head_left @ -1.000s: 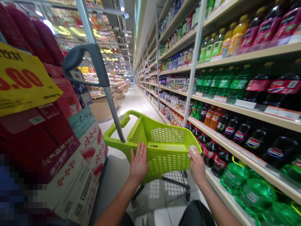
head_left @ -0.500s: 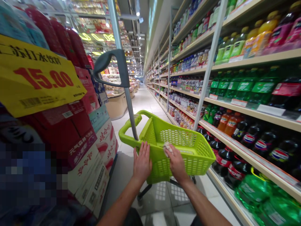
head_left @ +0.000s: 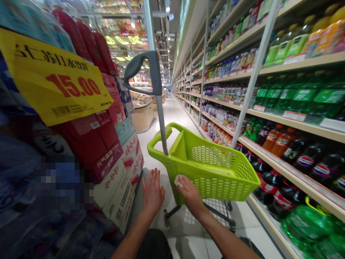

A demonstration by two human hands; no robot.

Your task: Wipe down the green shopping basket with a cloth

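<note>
A lime-green plastic shopping basket cart (head_left: 221, 180) on dark wheeled legs stands in the aisle before me. From its handle end rises a metal pole with a grey hand grip (head_left: 156, 72). My right hand (head_left: 190, 194) is closed on a crumpled whitish cloth (head_left: 178, 180), pressed against the basket's near side wall close to the handle end. Just left of the basket, my left hand (head_left: 153, 192) is held up with its fingers stretched out. It holds nothing and appears apart from the cart.
Shelves of drink bottles (head_left: 302, 93) line the right side. Stacked drink cartons (head_left: 107, 180) stand close on the left under a yellow price sign (head_left: 61, 79). A tiled aisle floor (head_left: 172, 115) runs ahead past a display counter (head_left: 142, 115).
My left hand has come off the basket's edge and moved left. My right hand has slid the cloth from the top rim down and left along the side wall. The view has shifted slightly left.
</note>
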